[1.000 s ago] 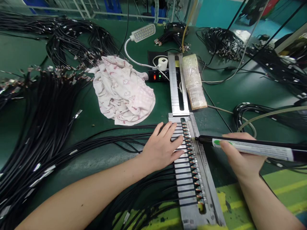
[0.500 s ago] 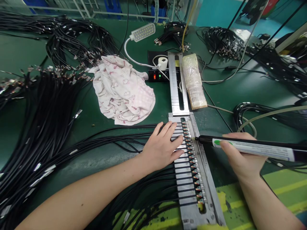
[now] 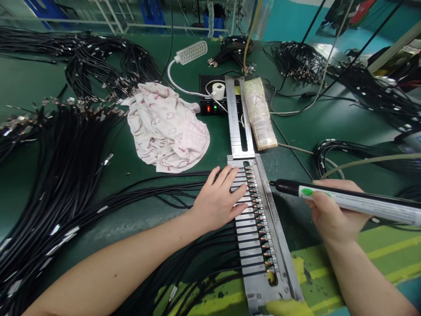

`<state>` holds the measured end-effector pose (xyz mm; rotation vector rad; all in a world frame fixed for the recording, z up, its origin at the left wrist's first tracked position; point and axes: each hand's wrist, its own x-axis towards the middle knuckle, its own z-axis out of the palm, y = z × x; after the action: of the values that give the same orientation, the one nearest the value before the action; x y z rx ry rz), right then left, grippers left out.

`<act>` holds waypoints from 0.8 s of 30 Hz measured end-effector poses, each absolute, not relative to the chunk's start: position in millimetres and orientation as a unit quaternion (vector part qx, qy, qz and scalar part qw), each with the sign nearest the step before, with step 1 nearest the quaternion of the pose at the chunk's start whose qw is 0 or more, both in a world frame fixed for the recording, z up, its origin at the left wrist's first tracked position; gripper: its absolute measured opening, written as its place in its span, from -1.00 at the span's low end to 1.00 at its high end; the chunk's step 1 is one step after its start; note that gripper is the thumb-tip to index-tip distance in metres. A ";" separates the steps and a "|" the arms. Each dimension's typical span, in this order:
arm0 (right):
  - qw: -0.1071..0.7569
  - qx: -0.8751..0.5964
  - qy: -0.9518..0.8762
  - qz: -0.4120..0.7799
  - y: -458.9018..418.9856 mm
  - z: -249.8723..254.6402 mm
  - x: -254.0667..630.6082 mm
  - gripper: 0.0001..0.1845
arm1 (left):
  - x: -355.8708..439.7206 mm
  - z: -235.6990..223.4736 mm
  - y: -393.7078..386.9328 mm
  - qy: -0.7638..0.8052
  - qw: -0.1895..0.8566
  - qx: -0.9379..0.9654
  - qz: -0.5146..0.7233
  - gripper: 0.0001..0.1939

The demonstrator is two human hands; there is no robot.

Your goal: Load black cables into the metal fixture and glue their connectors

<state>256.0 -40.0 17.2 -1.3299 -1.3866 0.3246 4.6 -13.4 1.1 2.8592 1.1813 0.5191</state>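
Observation:
A long metal fixture [image 3: 249, 243] runs up the bench with a row of black cables [image 3: 251, 254] laid across it. Their small metal connectors [image 3: 259, 218], with bits of coloured wire showing, line up along its right part. My left hand [image 3: 219, 199] lies flat on the upper cables, fingers spread and tips over the fixture, gripping nothing. In my right hand [image 3: 338, 215] is a thick pen-shaped tool [image 3: 351, 199] with a black nose, white label and green spot. Its tip points left, just right of the fixture's edge and apart from the connectors.
Thick bundles of black cables [image 3: 72, 153] cover the left of the green bench. Behind my left hand lies a crumpled printed cloth [image 3: 169, 131]. Farther back are a gooseneck lamp [image 3: 192, 52], a black box with lit switches [image 3: 205, 107] and a plastic-wrapped block [image 3: 259, 114].
The tool in my right hand has drawn back to the right, its tip leaving the connectors. My left hand stays on the cables. The whole view has shifted slightly.

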 end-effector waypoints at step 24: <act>0.518 -0.569 -0.633 0.084 -36.6 26.2 237.1 -0.85 | 5.6 0.1 -14.4 0.337 -0.062 0.922 0.182 -0.72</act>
<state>237.1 -36.6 26.2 -1.3639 -1.5189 0.2024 5.6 -14.4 0.1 3.0159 1.1038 0.5956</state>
